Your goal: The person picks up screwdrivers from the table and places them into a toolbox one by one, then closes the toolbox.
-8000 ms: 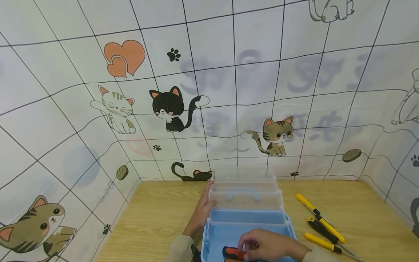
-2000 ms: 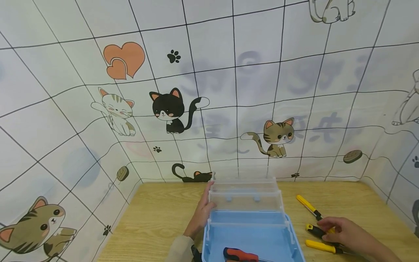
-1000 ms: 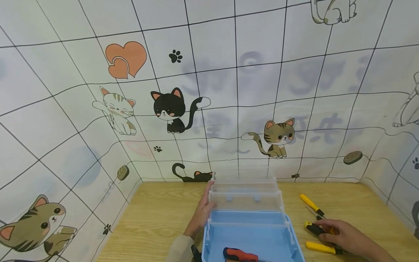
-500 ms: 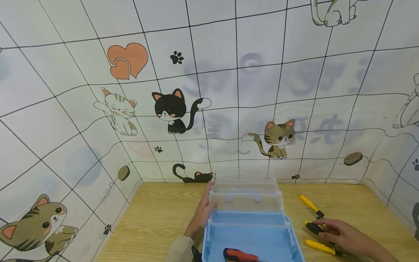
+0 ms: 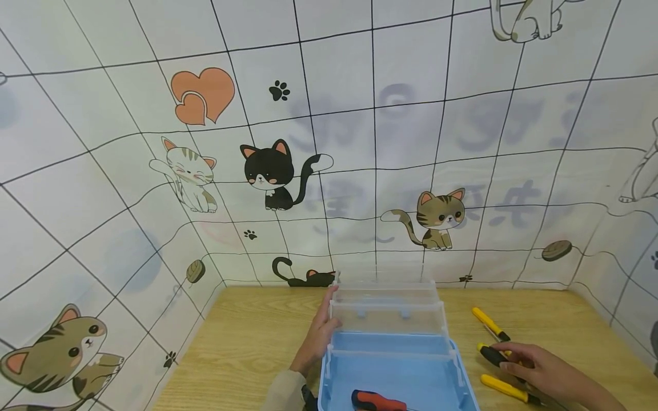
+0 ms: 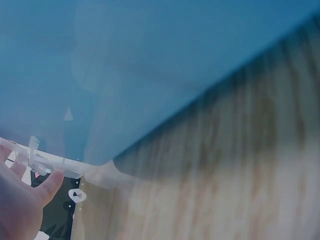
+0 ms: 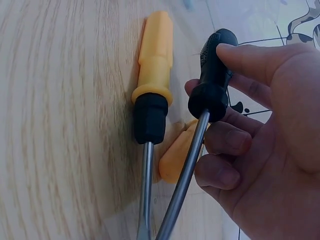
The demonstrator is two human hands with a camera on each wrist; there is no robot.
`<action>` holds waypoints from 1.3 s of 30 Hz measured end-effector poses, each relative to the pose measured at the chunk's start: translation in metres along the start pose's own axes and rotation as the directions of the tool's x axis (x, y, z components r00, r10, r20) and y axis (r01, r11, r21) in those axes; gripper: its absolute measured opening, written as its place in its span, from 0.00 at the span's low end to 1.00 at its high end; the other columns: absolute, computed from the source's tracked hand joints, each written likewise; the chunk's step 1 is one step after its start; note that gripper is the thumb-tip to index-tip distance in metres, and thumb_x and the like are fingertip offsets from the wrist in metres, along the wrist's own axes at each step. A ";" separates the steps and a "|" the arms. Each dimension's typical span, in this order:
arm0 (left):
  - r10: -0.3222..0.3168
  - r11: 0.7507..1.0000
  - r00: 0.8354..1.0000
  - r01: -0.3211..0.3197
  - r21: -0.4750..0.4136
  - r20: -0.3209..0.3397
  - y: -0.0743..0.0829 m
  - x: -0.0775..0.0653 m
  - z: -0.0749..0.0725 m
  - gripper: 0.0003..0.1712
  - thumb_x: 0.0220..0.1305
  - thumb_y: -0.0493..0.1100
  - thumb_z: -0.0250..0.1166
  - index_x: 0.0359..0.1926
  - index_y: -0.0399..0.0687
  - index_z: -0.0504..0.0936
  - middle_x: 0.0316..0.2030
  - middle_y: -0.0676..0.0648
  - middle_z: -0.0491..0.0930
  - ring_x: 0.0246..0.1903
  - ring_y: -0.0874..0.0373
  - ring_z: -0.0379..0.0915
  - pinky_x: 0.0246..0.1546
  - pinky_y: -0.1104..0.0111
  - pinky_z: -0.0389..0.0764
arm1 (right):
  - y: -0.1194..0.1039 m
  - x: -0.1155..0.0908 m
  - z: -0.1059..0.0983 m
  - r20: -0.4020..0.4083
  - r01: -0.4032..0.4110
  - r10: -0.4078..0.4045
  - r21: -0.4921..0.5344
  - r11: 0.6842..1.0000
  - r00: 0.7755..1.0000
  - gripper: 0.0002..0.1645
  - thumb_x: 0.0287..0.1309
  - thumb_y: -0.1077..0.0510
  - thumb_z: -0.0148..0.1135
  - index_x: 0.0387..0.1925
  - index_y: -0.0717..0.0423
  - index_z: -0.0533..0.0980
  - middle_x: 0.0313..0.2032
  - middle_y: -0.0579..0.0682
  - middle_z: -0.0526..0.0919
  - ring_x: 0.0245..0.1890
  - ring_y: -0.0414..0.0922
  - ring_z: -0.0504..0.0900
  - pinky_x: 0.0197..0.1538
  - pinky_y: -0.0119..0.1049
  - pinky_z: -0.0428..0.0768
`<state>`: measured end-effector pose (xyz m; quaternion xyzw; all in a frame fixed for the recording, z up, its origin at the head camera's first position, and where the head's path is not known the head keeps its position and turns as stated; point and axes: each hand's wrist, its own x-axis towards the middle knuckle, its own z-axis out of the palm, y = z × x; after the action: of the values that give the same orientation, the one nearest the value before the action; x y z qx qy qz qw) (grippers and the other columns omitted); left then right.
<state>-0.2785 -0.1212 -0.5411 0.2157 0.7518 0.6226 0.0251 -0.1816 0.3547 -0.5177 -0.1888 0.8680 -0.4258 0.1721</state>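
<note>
My right hand (image 5: 537, 368) pinches a screwdriver (image 5: 492, 356) by its black handle, which has a yellow end. In the right wrist view its metal shaft (image 7: 185, 177) points down, with the thumb and fingers around the handle. My left hand (image 5: 315, 338) holds the left edge of the clear lid (image 5: 388, 317), thumb in front. That lid stands raised at the back of a light blue toolbox (image 5: 393, 371). Inside the box lies a red-and-black screwdriver (image 5: 380, 401), partly cut off by the frame's bottom edge.
Yellow-handled screwdrivers lie on the wooden table (image 5: 257, 337) around my right hand: one behind (image 5: 490, 324) and one in front (image 5: 506, 389). Another yellow handle (image 7: 175, 155) is partly hidden behind the held one. A cat-printed wall covering (image 5: 344, 217) closes off the back.
Eight seconds ago my right hand was on the red-and-black screwdriver in the box. Now it holds the black-handled one at right, which has shifted slightly left. My left hand stays put.
</note>
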 end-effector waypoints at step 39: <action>0.041 0.999 0.999 -0.041 0.002 0.005 -0.002 -0.001 -0.001 0.46 0.62 0.32 0.47 0.77 0.67 0.47 0.74 0.52 0.52 0.70 0.44 0.52 0.64 0.33 0.53 | -0.013 0.009 -0.007 -0.015 0.045 -0.045 0.016 0.999 0.999 0.31 0.72 0.55 0.51 0.63 0.79 0.64 0.36 0.52 0.78 0.26 0.39 0.72 0.24 0.34 0.70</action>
<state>-0.2787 -0.1223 -0.5425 0.2327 0.7478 0.6217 0.0140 -0.1902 0.3475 -0.5045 -0.2038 0.8612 -0.4382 0.1575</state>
